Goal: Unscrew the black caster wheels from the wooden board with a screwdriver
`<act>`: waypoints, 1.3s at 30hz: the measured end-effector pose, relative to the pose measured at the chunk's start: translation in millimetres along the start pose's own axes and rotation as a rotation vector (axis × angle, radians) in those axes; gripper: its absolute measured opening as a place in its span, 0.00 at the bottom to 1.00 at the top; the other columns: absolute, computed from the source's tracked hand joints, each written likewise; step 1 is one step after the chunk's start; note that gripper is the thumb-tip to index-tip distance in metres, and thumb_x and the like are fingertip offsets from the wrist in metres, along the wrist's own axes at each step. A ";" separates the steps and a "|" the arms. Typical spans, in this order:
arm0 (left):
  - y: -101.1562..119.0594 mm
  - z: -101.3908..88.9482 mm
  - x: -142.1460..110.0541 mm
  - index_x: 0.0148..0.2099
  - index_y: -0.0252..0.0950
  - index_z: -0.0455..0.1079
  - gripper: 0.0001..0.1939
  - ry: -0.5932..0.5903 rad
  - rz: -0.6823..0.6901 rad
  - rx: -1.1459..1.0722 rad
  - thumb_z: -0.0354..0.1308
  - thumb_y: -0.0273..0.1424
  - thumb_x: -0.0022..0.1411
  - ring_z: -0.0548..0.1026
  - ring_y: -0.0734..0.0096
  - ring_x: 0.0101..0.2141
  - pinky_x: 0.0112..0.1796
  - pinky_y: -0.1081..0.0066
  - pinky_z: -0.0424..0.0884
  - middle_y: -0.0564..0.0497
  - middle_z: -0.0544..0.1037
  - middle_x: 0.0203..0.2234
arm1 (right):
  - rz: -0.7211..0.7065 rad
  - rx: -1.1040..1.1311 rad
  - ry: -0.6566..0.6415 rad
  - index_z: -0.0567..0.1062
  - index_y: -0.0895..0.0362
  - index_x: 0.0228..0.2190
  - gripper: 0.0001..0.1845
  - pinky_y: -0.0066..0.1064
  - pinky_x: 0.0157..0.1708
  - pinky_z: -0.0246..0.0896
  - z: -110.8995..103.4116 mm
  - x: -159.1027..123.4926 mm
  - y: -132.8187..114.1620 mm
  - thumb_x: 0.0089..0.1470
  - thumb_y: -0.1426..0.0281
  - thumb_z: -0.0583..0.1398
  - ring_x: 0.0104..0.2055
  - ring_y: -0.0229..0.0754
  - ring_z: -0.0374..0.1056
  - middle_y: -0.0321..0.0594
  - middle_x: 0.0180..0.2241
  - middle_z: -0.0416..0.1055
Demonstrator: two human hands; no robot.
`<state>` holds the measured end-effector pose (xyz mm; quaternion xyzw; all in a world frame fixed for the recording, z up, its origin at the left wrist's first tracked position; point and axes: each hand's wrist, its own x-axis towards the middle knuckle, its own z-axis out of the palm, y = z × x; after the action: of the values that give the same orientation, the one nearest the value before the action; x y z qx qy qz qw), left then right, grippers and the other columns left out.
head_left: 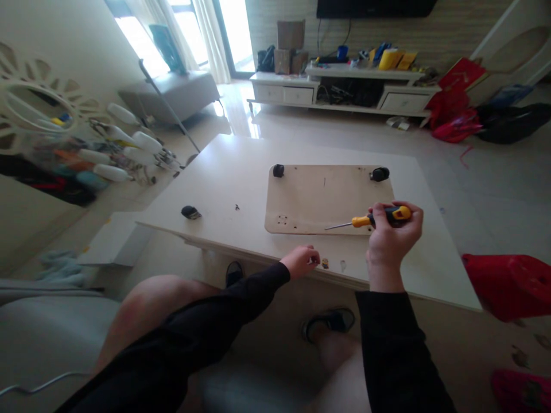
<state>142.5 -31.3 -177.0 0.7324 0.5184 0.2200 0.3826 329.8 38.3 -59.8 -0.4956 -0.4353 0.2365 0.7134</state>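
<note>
A yellow and black screwdriver (360, 221) is gripped in my right hand (390, 235), its metal shaft pointing left over the front edge of a flat wooden board (321, 198). Black caster wheels sit at the board's back left corner (278, 170) and back right corner (380, 174). At the front left corner several small holes show; my right hand partly covers the front right corner. My left hand (302, 261) rests by the table's front edge, fingers curled, and what they may hold is hidden. A loose caster (190, 213) and small dark screws (237, 207) lie left of the board.
The board lies on a white table (232, 166). Two small stickers, one a cartoon figure (325, 263), are near its front edge. A red bag (508, 284) stands at the right. Behind is a low white cabinet (284, 93) with boxes on it.
</note>
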 end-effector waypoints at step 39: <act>-42.8 -71.3 -30.5 0.41 0.35 0.65 0.10 0.531 -0.790 -1.008 0.66 0.27 0.72 0.84 0.70 0.30 0.38 0.71 0.82 0.48 0.79 0.32 | -0.018 -0.235 -0.106 0.74 0.54 0.43 0.22 0.38 0.42 0.77 -4.8 -36.0 -27.3 0.50 0.59 0.73 0.38 0.42 0.77 0.39 0.38 0.78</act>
<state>54.8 -28.7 -165.0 0.1428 0.6570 0.4500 0.5877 313.0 -2.6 -49.4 -0.5586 -0.5016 0.2031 0.6285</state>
